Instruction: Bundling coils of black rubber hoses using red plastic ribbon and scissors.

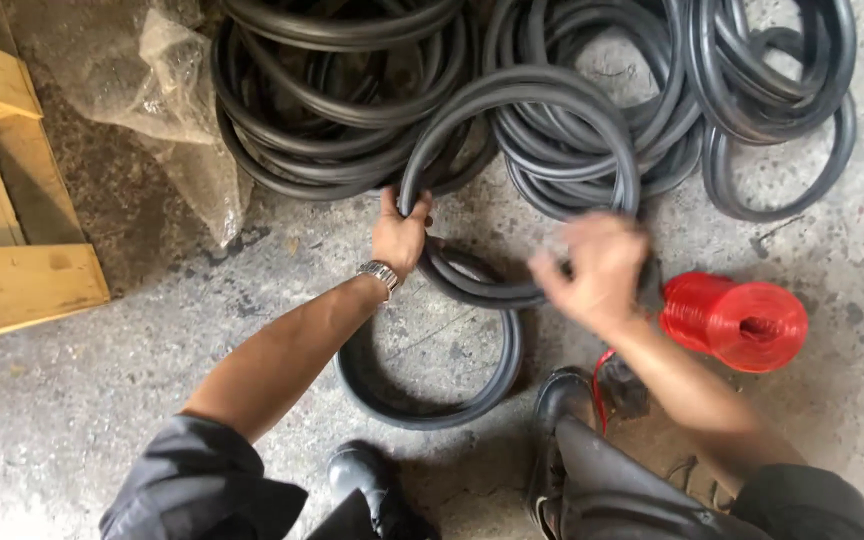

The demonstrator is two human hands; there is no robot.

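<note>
Left hand (399, 235) gripping black rubber loop (512, 95), right hand (600, 268) blurred, seemingly holding it

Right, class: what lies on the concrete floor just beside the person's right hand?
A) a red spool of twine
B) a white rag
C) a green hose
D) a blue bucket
A: a red spool of twine lies on the floor just beyond the blurred right hand.

Black rubber strip coil (518, 150), looped several turns, lifted upright off concrete floor (102, 350), lower loops sagging flat beside red twine spool (737, 320).
</note>
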